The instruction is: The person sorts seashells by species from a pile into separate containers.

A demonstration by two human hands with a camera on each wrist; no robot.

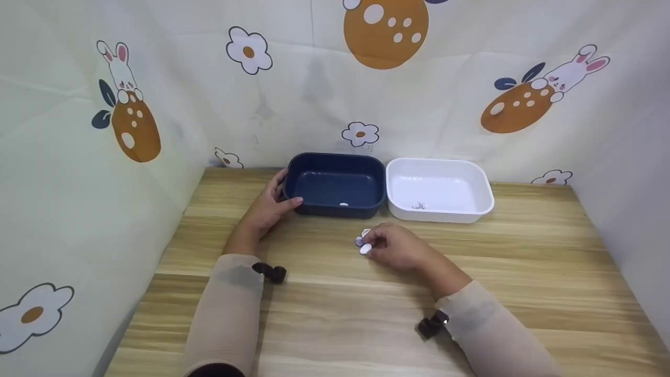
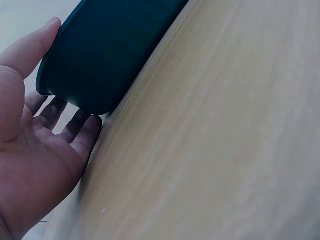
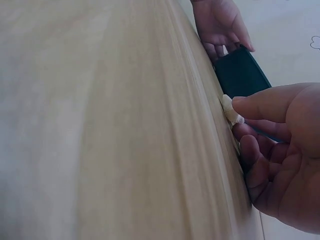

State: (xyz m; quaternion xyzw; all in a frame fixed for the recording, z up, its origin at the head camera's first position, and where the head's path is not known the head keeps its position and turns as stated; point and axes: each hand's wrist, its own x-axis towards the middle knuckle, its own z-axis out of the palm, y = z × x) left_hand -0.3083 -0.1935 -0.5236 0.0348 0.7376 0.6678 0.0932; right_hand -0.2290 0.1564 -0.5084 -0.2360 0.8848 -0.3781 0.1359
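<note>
My left hand [image 1: 265, 210] holds the left end of a dark blue box [image 1: 335, 211], thumb at the front rim and fingers around the end wall. In the left wrist view, the fingertips of that hand [image 2: 47, 130] meet the lower edge of the box [image 2: 107, 55]. In front of the boxes, my right hand [image 1: 396, 246] pinches a small whitish piece [image 3: 231, 111] between thumb and fingers. Close by its fingertips in the head view are a white oval piece [image 1: 365, 250], a round bluish piece [image 1: 359, 241] and another white piece [image 1: 366, 231].
A white box [image 1: 439, 214] stands against the right side of the dark one, with a few small pale pieces [image 1: 419, 206] inside. One white piece [image 1: 344, 204] shows inside the dark box. Behind the wooden table [image 1: 335, 314] hangs a patterned curtain [image 1: 298, 104].
</note>
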